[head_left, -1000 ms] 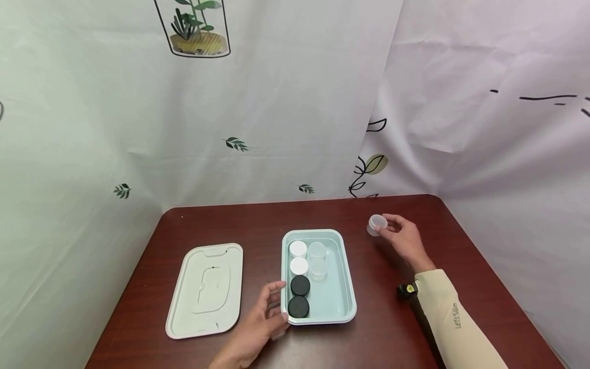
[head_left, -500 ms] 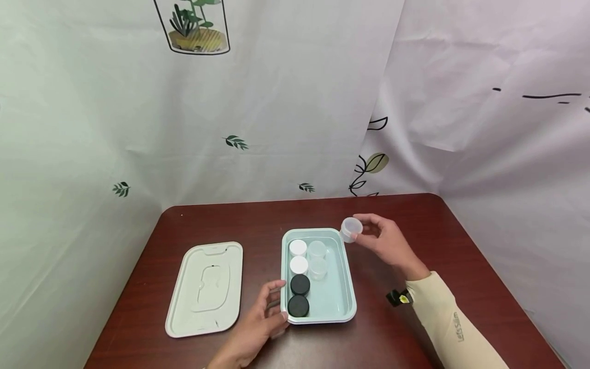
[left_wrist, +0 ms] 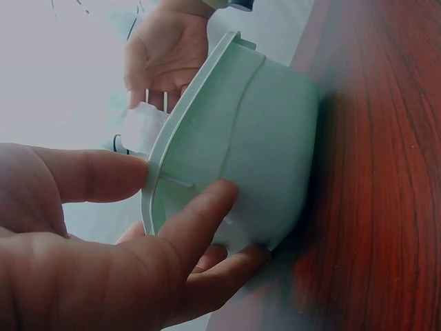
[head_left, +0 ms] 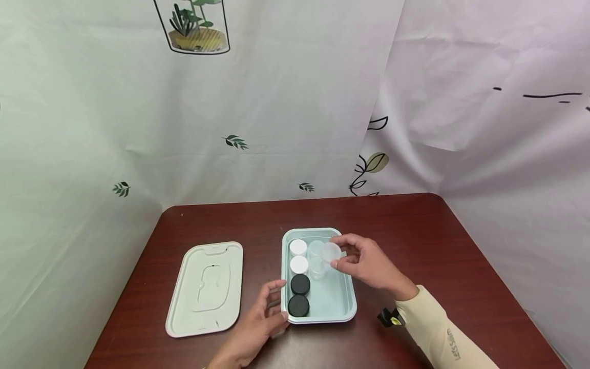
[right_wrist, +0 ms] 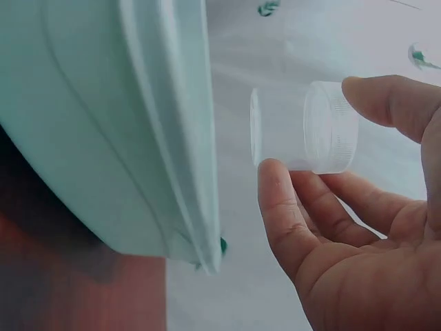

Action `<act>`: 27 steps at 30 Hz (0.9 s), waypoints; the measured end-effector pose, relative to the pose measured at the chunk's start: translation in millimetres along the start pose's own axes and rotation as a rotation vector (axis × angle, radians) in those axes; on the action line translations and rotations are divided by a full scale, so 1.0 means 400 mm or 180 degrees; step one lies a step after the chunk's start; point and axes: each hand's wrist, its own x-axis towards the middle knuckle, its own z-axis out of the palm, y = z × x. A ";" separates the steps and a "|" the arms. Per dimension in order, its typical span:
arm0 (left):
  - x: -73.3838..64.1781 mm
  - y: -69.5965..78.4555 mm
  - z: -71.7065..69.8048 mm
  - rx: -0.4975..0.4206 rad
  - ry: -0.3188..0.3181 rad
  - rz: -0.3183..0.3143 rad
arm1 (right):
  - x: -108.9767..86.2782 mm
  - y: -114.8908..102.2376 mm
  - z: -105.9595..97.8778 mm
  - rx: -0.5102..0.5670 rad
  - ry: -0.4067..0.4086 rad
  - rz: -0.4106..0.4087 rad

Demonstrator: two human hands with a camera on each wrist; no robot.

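Note:
My right hand (head_left: 369, 264) holds a small clear plastic jar (right_wrist: 303, 127) with a ribbed screw lid between thumb and fingertips. In the head view the jar hangs over the right part of a pale green plastic box (head_left: 334, 305). Near the box's front left corner, my left hand (head_left: 258, 323) grips its side, one digit on the rim and other fingers against the outer wall (left_wrist: 269, 158). Inside, two white-lidded jars (head_left: 298, 256) and two black-lidded jars (head_left: 299, 295) line the left side. Clear jars (head_left: 316, 266) stand beside the white ones, partly hidden by the held jar.
The box's flat white lid (head_left: 205, 289) lies on the dark red-brown table (head_left: 258, 223), left of the box. A patterned white cloth (head_left: 276, 102) hangs behind the table and along both sides. A black band with a small device (head_left: 391, 318) sits at the right wrist.
My right hand has carried the clear jar leftward and toward me, from the table beyond the box's right side to over the box. My left hand has stayed at the box.

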 end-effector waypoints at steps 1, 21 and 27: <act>0.000 -0.001 0.000 -0.0007 0.0002 0.0000 | -0.002 0.003 0.006 -0.0007 -0.0035 0.0008; -0.002 -0.004 0.002 -0.0027 0.0021 -0.0002 | -0.003 0.013 0.071 -0.1016 -0.0743 -0.0049; -0.003 -0.005 0.003 -0.0008 0.0020 0.0012 | 0.009 0.010 0.086 -0.1418 -0.0893 -0.0226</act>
